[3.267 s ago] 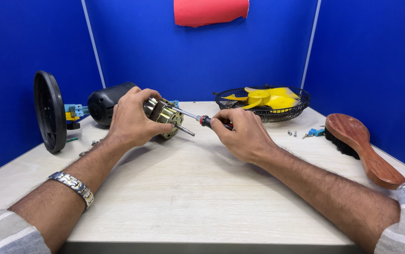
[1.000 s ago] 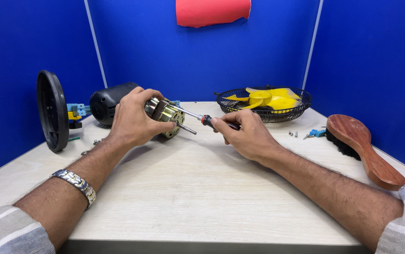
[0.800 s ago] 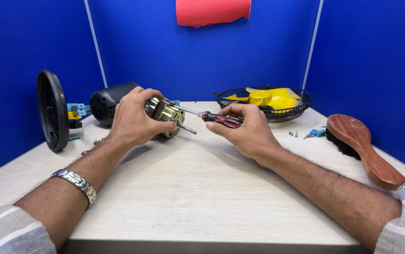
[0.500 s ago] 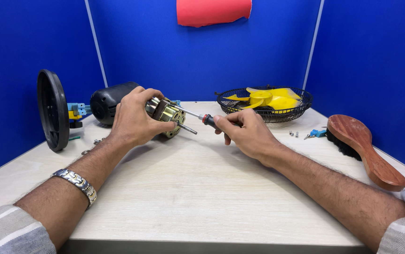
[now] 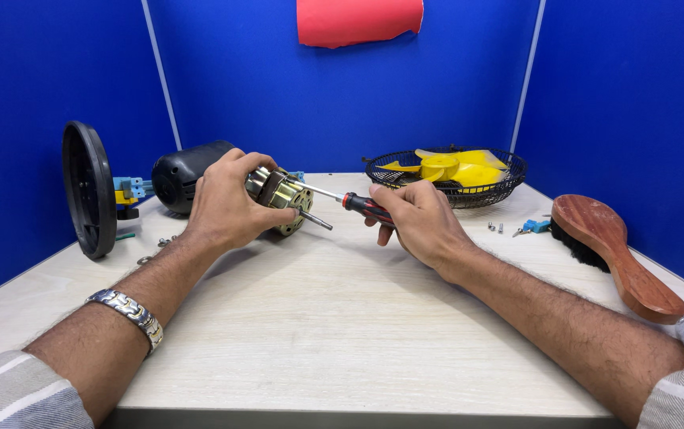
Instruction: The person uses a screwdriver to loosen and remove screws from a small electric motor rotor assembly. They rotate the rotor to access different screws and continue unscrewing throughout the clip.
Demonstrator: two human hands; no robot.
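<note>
My left hand point(image 5: 226, 199) grips a small brass-coloured fan motor point(image 5: 282, 199) just above the table, its steel shaft pointing right and down. My right hand point(image 5: 421, 218) holds a screwdriver point(image 5: 358, 202) with a red and black handle. Its metal blade reaches left to the top of the motor. The two hands sit close together near the middle of the light wooden table point(image 5: 342, 318).
A black round fan base point(image 5: 87, 189) stands on edge at the left, with a black motor housing point(image 5: 183, 171) behind my left hand. A black wire grille with yellow fan blades point(image 5: 449, 171) lies at the back. A wooden brush point(image 5: 612, 246) and small screws point(image 5: 494, 228) lie at the right.
My right hand has shifted its fingers along the screwdriver handle, turning it, while the blade stays at the motor. My left hand and the motor have kept still.
</note>
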